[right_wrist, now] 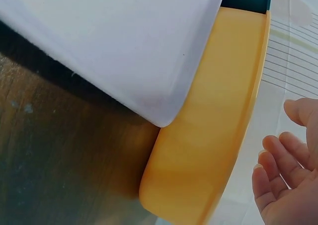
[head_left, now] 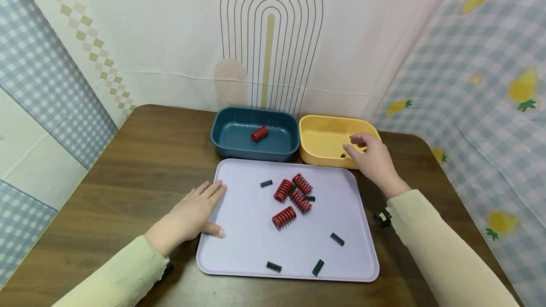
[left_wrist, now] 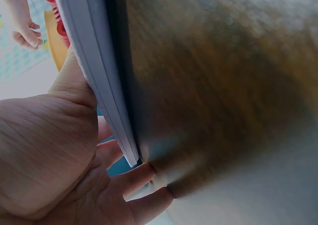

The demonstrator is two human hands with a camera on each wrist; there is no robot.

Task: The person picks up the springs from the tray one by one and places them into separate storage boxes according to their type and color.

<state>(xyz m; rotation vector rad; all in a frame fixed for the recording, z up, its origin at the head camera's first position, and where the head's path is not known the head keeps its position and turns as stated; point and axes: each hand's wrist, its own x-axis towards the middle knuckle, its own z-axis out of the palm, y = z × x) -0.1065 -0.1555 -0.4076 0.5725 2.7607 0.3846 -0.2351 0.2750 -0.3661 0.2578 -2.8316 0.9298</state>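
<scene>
My right hand [head_left: 372,159] is over the yellow bin [head_left: 307,150], thumb apart from loosely bent fingers, with nothing between them in the right wrist view. A small dark piece [head_left: 343,155] shows just below the thumb tip, against the bin's inside. My left hand [head_left: 187,214] rests at the left rim of the pale lilac tray [head_left: 243,250], fingers straight and thumb over the rim. On the tray lie several thick red springs, one of them [head_left: 284,218] nearer the front. Several small dark green springs lie scattered, one [head_left: 337,239] toward the right.
A dark blue bin [head_left: 239,154] stands behind the tray, left of the yellow one, with a red spring [head_left: 259,133] inside. Both bins stand near the back edge of the brown wooden table [head_left: 141,165]. Patterned cloth [head_left: 170,37] hangs behind and at the sides.
</scene>
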